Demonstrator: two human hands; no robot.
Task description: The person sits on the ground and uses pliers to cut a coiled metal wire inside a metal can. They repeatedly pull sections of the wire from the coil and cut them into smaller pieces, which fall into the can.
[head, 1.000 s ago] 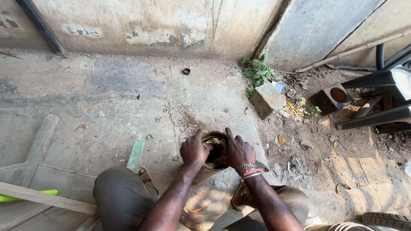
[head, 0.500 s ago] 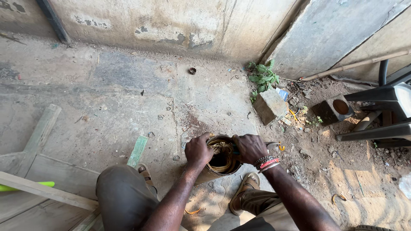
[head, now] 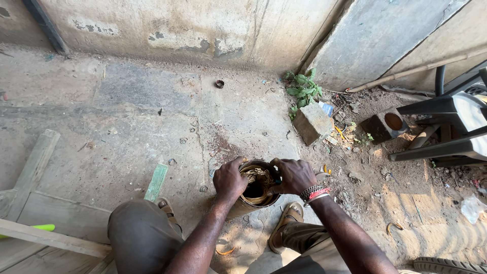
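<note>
Down on the concrete floor (head: pixel 127 101), between two bent knees, sits a round metal drum (head: pixel 256 189) wound with shiny copper wire inside. Stands upright on the floor, open mouth pointing straight up at the camera. Long axis runs up and down, so only the round rim and the dark hole in the middle show.

Left hand (head: pixel 229 178) clamped on the left side of the rim, fingers curled over the edge and wrapped tight around it. Right hand (head: pixel 294 175) clamped on the right side the same way, thumb dipping toward the wire. Both hands touching the drum, one on each side, straight across from each other. Neither nearer than the other. Beaded red and dark bands (head: pixel 314 193) around the right wrist.

Just below the drum, a foot in a brown sandal (head: pixel 285 231). Another sandal peeking out beside the left knee.

Off to the left, a pale green strip of wood (head: pixel 156 181) lying flat, plus bigger wooden boards (head: pixel 35 167). Up and to the right, well apart from the hands, a grey stone block (head: pixel 313 123) next to a small green plant (head: pixel 303 89). Further right, a square block with a round rusty hole (head: pixel 385 126), then dark chair legs (head: pixel 441 147). Small metal rings scattered about the floor.
</note>
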